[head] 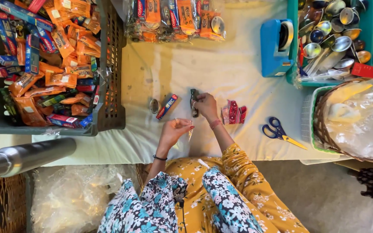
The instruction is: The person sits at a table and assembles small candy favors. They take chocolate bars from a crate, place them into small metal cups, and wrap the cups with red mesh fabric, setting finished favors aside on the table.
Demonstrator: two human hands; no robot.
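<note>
Hands first: the left hand (174,129) hovered above the desk's near edge, fingers pinched together on a thin clear wrapper (190,135) that hung from the fingertips. Just beyond it, the right hand (206,105) was closed round a small dark packet (194,103), held upright against the cloth (221,73) that covered the desk — a pink band sat at that wrist, a dark one at the left.

Beside the packet, to its left, lay a small blue and red box (167,106), slanted, and next to that a little round metal tin (154,106). To the right of the right hand, a red patterned pouch (234,113) rested on the cloth, and further right lay scissors (279,131) with blue and yellow handles, blades shut.

At the left stood a dark crate (111,64) heaped with orange sachets and blue boxes. At the right edge, a wicker basket (320,125) held crumpled clear plastic.

Farther back, a blue tape dispenser (273,47) stood just beside a teal tray (291,26) filled with shiny metal spoons and small bowls. At the far edge — middle of the desk — lay clear bags (175,19) packed with the same orange and blue goods.
</note>
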